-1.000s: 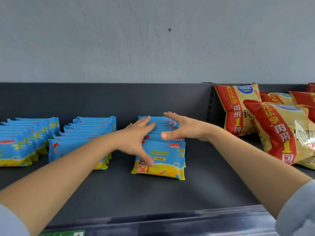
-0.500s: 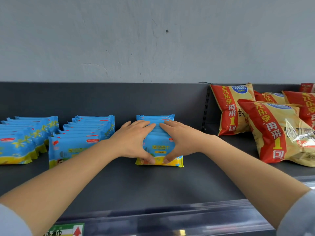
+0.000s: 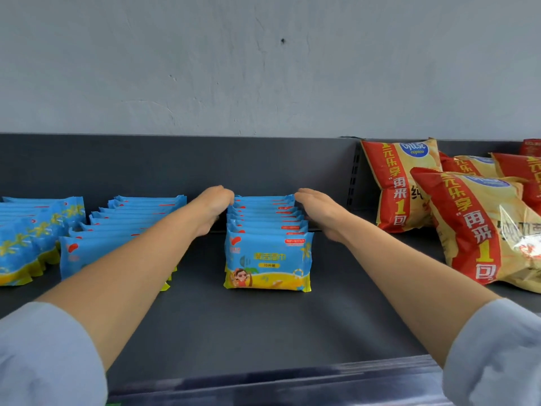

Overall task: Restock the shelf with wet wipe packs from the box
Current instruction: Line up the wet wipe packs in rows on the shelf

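Observation:
A row of several blue and yellow wet wipe packs [image 3: 268, 259] stands upright, front to back, in the middle of the dark grey shelf [image 3: 248, 326]. My left hand [image 3: 212, 208] lies flat against the row's left side near the back. My right hand [image 3: 320, 210] lies flat against its right side. The fingers of both hands are straight and press on the packs' edges. Neither hand grips a pack. The box is not in view.
Two more rows of wet wipe packs [image 3: 128, 227] [image 3: 32, 232] stand to the left. Red and yellow snack bags [image 3: 480, 227] lie on the right part of the shelf. A grey wall [image 3: 263, 65] rises behind the shelf's back panel.
Both hands have moved from the front face of the row to its two sides near the back. The front pack now stands uncovered, and the row looks squared up.

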A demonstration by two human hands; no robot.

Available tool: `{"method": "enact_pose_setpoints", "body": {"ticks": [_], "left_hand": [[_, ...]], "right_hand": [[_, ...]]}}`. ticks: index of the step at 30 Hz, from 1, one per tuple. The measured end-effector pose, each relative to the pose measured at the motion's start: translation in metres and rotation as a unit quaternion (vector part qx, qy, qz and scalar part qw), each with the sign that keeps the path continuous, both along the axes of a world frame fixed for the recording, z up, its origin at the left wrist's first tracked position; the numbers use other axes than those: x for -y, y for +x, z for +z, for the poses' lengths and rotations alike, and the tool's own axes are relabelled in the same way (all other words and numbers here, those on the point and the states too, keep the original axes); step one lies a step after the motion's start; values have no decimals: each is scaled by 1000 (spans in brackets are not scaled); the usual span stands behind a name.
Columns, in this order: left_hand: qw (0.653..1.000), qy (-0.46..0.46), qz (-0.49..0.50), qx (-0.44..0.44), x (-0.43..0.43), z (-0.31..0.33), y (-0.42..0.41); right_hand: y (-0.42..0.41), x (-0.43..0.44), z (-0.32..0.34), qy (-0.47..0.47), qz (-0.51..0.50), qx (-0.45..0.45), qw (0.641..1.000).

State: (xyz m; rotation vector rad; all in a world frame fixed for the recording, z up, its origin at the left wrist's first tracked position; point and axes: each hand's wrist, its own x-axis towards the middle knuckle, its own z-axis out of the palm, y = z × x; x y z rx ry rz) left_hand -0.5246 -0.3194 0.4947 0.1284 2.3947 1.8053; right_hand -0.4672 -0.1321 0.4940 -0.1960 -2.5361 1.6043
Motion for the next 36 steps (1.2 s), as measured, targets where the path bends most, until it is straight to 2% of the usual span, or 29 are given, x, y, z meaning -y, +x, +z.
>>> {"method": "enact_pose_setpoints", "body": {"ticks": [3,9,21,23,26,28,31,34,36], "left_hand": [[999,33,6,36,-1,2,-2],[997,61,-20,40,0,1,-4],[996,53,-47,44,-1,-1,-5],[997,33,-54,38,1,-2,-7],[992,-95,-81,-12,5,-1,-7],[970,-190,-129,-80,7,4,2],[913,-298,-229,-158,12,16,20],[809,-476,-279,-203,15,16,40],[737,-568,-275,-242,15,8,50]], "right_hand": [[-11,3,0,-34,-13,27,999],[-18,8,-3,-81,-5,40,996],[-23,9,-6,-119,7,56,991],[-23,7,-6,-94,10,56,994],[-21,3,-4,36,21,34,999],[-10,2,3,114,59,8,992],[13,2,21,228,149,5,962],[34,3,29,384,211,21,898],[45,6,26,503,226,30,834]]}}
